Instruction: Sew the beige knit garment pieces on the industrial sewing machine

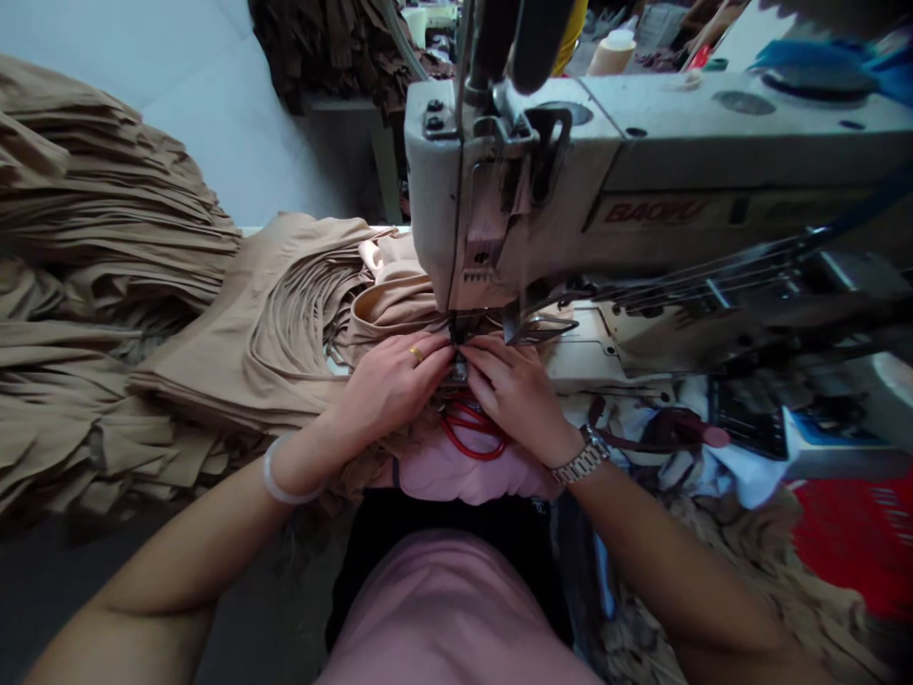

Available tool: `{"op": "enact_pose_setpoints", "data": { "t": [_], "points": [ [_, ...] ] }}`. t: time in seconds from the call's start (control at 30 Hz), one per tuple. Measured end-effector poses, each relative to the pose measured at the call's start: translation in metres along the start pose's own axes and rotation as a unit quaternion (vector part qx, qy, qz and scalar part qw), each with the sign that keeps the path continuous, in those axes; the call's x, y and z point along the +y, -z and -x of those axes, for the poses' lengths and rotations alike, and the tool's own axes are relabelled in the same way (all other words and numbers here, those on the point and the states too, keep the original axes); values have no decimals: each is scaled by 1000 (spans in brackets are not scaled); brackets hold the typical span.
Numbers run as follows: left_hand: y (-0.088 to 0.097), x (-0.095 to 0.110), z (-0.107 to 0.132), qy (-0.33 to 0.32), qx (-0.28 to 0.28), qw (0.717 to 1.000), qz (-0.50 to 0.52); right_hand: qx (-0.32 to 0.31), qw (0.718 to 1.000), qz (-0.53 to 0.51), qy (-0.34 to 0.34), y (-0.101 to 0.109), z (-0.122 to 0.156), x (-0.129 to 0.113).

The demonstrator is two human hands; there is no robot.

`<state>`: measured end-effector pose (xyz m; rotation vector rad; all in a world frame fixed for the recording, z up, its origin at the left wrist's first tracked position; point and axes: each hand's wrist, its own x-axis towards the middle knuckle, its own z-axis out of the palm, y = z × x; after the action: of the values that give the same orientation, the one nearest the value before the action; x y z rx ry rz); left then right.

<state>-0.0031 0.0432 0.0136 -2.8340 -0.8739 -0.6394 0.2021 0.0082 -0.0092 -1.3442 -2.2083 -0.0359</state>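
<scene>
My left hand (399,376), with a gold ring on one finger, is at the sewing machine's needle area, its fingers closed together on tan fabric (392,304). Close on the other side of the presser foot (458,360), my right hand (512,385) also presses its closed fingertips down at the cloth. The fingertips of both hands nearly meet there, and they hide most of the fabric edge under them. Above them stands the head of the sewing machine (435,200). Red looped handles (475,433), like those of scissors, lie just below my hands, against my lap.
Layered tan fabric pieces (221,352) lie left of the machine, beside a larger heap (92,219). Dark brown cloth (328,48) is piled behind. A thread cone (613,52) stands behind the machine. At right are a phone-like dark object (746,414) and a red basket (848,533).
</scene>
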Motion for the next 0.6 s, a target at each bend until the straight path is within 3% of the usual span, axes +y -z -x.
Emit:
{"op": "enact_pose_setpoints", "data": {
  "t": [0.23,0.5,0.6],
  "points": [
    [-2,-1,0,5,13,1000,16,-47,999,4,5,7,-1,9],
    [-6,5,4,-5,16,1000,-4,-48,982,156,94,9,-6,-9],
    [-5,10,4,-1,1,1000,-3,-48,978,165,122,8,-4,-10]
  ]
}}
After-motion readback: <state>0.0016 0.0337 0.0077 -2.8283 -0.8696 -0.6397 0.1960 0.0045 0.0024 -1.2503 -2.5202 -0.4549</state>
